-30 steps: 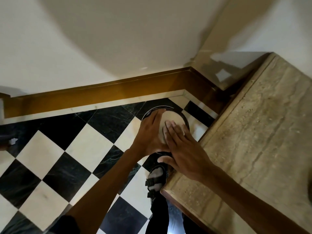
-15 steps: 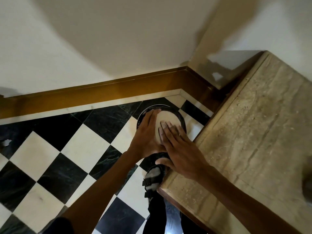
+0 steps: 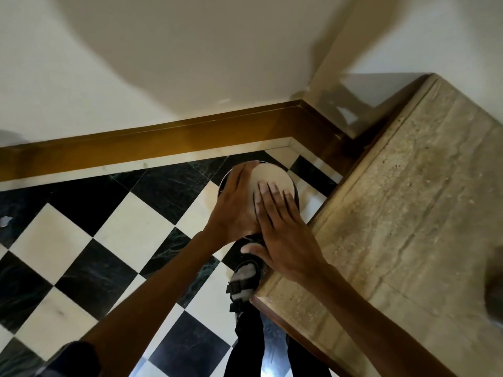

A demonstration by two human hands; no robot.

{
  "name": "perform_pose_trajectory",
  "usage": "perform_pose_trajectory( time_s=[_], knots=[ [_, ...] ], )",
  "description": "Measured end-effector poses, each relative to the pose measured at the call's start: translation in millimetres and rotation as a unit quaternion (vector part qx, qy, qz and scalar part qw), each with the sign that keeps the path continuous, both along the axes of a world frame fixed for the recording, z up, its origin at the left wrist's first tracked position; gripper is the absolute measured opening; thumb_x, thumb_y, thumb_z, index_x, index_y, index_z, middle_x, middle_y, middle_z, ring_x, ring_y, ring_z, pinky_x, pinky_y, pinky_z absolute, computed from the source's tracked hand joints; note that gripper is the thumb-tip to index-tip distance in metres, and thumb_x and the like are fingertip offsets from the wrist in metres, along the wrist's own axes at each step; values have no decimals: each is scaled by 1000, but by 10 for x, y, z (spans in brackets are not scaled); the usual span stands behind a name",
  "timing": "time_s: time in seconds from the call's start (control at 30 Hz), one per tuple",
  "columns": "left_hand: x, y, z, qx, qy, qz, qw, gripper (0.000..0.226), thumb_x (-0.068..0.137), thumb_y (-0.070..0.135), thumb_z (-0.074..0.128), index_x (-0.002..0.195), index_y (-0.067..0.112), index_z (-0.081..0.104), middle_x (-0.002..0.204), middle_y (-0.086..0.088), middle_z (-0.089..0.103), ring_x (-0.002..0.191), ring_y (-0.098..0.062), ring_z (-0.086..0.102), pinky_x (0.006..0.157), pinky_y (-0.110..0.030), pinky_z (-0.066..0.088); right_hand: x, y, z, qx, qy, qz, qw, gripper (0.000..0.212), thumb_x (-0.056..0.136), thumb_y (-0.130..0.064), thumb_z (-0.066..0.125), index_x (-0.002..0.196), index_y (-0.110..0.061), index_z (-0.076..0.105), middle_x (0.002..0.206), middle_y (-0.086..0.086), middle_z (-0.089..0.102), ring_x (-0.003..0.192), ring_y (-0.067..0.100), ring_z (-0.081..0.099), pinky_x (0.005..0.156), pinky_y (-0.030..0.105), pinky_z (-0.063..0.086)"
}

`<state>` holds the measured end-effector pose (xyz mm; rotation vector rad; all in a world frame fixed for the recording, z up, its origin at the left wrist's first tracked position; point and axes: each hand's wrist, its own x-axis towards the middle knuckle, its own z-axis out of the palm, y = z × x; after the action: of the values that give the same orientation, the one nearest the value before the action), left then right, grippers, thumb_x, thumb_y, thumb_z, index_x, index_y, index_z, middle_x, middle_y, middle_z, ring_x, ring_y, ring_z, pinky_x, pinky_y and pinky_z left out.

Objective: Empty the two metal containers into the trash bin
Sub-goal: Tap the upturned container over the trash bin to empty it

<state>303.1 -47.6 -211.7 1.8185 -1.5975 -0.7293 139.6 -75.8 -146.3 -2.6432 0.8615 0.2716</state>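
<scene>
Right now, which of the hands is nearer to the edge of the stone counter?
The right hand. It lies over the pale round container, beside the stone counter edge. The left hand grips the container's far side, further from the counter.

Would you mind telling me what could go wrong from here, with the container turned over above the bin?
1. The left hand grips the upturned metal container only by its side while the right hand lies flat on its base; it could slip into the trash bin.
2. The container hides most of the bin's opening, so contents might land on the checkered floor.
3. The sandalled foot stands close beneath.
</scene>
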Motion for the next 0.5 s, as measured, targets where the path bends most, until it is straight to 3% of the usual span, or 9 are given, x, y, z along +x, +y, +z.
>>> perform_pose_trajectory(
  time_s=[0.03, 0.13, 0.23, 0.3, 0.4, 0.5],
  knots=[
    [-16, -8, 5, 0, -9, -17, 1000, 113, 61, 69, 73, 149, 22, 19, 147, -4, 31, 134, -29, 41, 112, -43, 44, 7, 3, 1, 6, 19, 3, 1000, 102, 87, -79, 22, 156, -5, 12, 165, 19, 17, 155, 33, 9, 123, 53, 20],
    [-13, 0, 7, 23, -13, -18, 999, 113, 61, 72, 71, 148, 20, 22, 149, -12, 33, 136, -40, 44, 108, -55, 48, 50, 22, 41, 2, -42, -54, 998, 97, 89, -76, 21, 156, -6, 12, 165, 18, 18, 156, 31, 9, 126, 50, 15],
    [-58, -25, 8, -1, 1, -4, 1000, 109, 64, 69, 71, 146, 13, 27, 147, -20, 38, 134, -38, 44, 109, -53, 46, -20, 11, 15, -17, -19, -28, 999, 98, 89, -76, 20, 157, -6, 8, 165, 17, 15, 155, 31, 9, 125, 51, 19],
    [-78, -9, 18, -7, -21, -20, 1000, 110, 63, 71, 71, 146, 14, 26, 148, -14, 35, 135, -35, 38, 111, -53, 41, -64, -9, 0, 10, 9, -19, 1000, 100, 88, -78, 19, 156, -6, 7, 166, 17, 12, 156, 31, 7, 123, 52, 21],
    [-64, 16, 57, 22, 11, -1, 1000, 119, 58, 77, 75, 148, 19, 24, 151, -10, 34, 136, -36, 43, 109, -50, 47, -41, -13, 9, 16, -45, -65, 997, 95, 90, -74, 19, 157, -8, 8, 166, 15, 14, 156, 30, 9, 126, 50, 15],
    [-59, 19, 59, 25, 15, -9, 1000, 117, 58, 74, 76, 148, 21, 24, 147, 1, 30, 134, -35, 44, 105, -51, 51, -39, -69, 25, 25, -1, -13, 1000, 93, 91, -74, 10, 157, -9, 7, 167, 15, 10, 156, 31, 6, 124, 53, 19]
  ],
)
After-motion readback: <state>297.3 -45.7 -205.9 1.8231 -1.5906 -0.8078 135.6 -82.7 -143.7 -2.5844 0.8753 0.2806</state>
